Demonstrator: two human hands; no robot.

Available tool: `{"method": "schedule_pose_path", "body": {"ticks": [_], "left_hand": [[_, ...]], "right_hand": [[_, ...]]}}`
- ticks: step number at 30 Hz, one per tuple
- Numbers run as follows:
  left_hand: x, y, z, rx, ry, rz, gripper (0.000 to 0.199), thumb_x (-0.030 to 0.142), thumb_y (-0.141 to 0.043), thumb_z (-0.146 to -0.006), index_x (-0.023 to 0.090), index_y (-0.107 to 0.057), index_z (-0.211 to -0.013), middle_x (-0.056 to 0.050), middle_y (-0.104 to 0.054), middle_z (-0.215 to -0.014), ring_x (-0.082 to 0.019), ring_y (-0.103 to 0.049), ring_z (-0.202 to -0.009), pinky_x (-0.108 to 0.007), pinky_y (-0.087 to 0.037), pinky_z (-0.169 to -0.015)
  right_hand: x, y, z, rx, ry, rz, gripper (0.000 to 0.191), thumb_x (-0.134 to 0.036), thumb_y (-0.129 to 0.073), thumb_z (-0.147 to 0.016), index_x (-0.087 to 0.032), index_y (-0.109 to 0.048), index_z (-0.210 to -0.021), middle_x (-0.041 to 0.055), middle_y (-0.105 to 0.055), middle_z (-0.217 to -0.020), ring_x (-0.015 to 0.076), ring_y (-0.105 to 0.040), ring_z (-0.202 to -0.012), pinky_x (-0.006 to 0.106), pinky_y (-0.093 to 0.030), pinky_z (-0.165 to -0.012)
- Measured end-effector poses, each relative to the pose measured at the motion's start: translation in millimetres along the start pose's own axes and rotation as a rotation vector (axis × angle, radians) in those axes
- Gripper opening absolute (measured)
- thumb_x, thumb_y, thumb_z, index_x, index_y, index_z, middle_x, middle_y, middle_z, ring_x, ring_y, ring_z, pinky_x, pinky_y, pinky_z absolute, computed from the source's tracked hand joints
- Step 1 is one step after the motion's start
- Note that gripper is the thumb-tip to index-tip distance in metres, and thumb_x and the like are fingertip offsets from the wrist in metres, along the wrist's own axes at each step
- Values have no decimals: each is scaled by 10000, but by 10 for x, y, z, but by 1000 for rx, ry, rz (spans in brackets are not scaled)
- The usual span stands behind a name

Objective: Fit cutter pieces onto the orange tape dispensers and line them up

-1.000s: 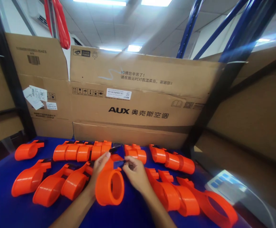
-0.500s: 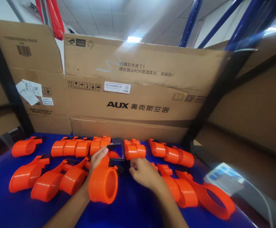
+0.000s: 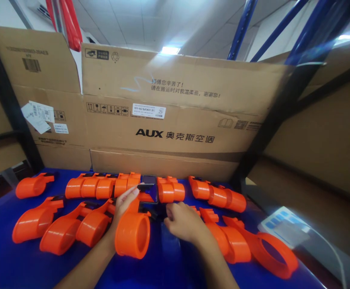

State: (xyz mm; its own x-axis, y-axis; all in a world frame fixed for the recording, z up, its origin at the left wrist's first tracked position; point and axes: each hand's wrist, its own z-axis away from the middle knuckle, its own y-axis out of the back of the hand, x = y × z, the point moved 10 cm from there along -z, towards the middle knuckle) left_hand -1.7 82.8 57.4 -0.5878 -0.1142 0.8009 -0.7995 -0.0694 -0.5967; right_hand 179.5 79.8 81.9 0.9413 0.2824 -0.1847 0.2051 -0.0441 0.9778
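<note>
My left hand [image 3: 126, 202] is closed around the upper part of an orange plastic piece [image 3: 132, 235] with a wide ring at its lower end. At the top of that piece, by my fingertips, a flat black part with a blue face [image 3: 150, 190] sticks out to the right. My right hand [image 3: 181, 220] is curled shut just to the right; what its fingers hold is hidden. Below it shows a faint, blurred bluish strip [image 3: 170, 245], and I cannot tell whether the hand grips it. A dark rectangular device [image 3: 149, 179] stands behind, partly covered.
Similar orange ringed pieces lie in rows left [image 3: 33, 224] and right [image 3: 220, 196] on the blue table surface [image 3: 102, 273]. One large orange ring [image 3: 280, 257] lies front right, near a white panel with a cable [image 3: 283, 226]. A cardboard wall [image 3: 175, 100] closes the back.
The bluish strip beneath my right hand shows now and did not before. My left hand and its orange piece have shifted very slightly to the right.
</note>
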Motion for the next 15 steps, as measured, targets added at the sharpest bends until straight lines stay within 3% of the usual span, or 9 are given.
{"method": "schedule_pose_path", "body": {"ticks": [7, 15], "left_hand": [[57, -6, -27, -5, -64, -15, 420, 463, -882, -662, 194, -767, -963, -50, -792, -917, -274, -735, -917, -366, -593, -862], [-83, 156, -192, 3, -58, -113, 444, 450, -867, -680, 157, -792, -1004, -94, -797, -1024, -274, -728, -990, -349, -554, -901]], "right_hand": [[-6, 79, -19, 48, 8, 67, 106, -212, -598, -813, -207, -663, -731, 64, -681, -714, 208, -597, -673, 296, -204, -571], [-42, 126, -25, 68, 64, 31, 165, -199, -610, -801, -205, -636, -638, 44, -667, -658, 194, -592, -651, 293, -219, -572]]}}
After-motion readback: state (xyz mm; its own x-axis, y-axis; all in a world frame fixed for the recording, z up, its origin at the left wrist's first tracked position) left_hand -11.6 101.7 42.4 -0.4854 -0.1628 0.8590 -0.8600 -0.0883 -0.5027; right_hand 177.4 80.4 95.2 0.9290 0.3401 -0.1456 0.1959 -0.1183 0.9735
